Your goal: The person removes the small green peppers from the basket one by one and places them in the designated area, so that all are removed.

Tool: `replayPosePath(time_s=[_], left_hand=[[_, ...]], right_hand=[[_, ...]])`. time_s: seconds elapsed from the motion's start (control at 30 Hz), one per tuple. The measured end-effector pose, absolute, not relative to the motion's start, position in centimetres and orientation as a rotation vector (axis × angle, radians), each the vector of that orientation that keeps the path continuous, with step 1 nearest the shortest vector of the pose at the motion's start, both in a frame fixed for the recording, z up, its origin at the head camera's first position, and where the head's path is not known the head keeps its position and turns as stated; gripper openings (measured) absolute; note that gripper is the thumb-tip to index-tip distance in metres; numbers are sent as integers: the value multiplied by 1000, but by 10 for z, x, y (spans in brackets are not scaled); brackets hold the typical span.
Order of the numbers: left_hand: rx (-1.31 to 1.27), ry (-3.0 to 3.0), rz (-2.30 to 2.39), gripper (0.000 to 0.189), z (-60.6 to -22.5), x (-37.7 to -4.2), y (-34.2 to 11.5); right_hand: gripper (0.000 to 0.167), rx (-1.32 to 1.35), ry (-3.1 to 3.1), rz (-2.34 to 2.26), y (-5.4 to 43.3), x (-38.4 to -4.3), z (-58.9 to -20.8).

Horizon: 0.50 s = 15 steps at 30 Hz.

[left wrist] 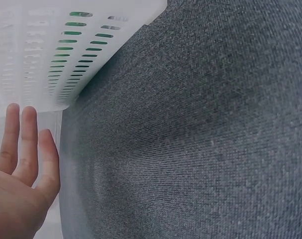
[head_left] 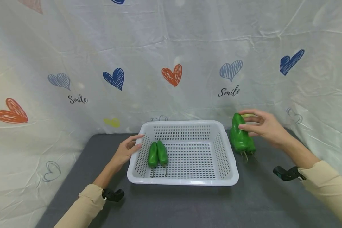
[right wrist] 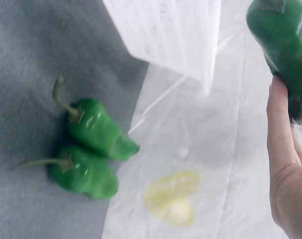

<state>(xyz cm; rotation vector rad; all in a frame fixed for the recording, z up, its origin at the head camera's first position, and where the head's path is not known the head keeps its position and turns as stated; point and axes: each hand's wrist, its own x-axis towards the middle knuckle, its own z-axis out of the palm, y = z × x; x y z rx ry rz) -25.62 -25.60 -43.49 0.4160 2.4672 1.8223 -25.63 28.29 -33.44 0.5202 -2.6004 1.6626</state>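
Observation:
My right hand (head_left: 263, 126) pinches a glossy green pepper (head_left: 239, 133) beside the basket's right end. In the right wrist view that raised pepper (right wrist: 285, 45) hangs stem end away from the fingers. Two more green peppers (right wrist: 98, 127) with curved stems lie side by side on the table, partly hidden behind the held one in the head view. At the white slotted basket (head_left: 185, 182), my left hand (head_left: 124, 152) rests on the left rim. Its outer fingers (left wrist: 30, 144) extend fairly straight along the outside wall. Inside, two green peppers (head_left: 158, 154) lie together at the left.
A dark grey cloth (head_left: 176, 205) covers the table. Behind and around it hangs a pale sheet (head_left: 142, 53) printed with hearts and "Smile". The basket's right wall stands close to the loose peppers.

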Motion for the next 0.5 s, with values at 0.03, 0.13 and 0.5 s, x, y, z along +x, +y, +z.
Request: replayPosePath(time_s=[0.03,0.13,0.5], left_hand=[[416,2467,1824,48,-435,-256,-256],[422,2466,1826,48,-435,-256,-257],[436,2452,1828,48,-437,-257,-257]], right_hand=[[56,506,-2607,1662,285,-257,-335],[55,462,-2633,1650,292,-258,-339],[55,414,-2672,1643,334,-272,-367]])
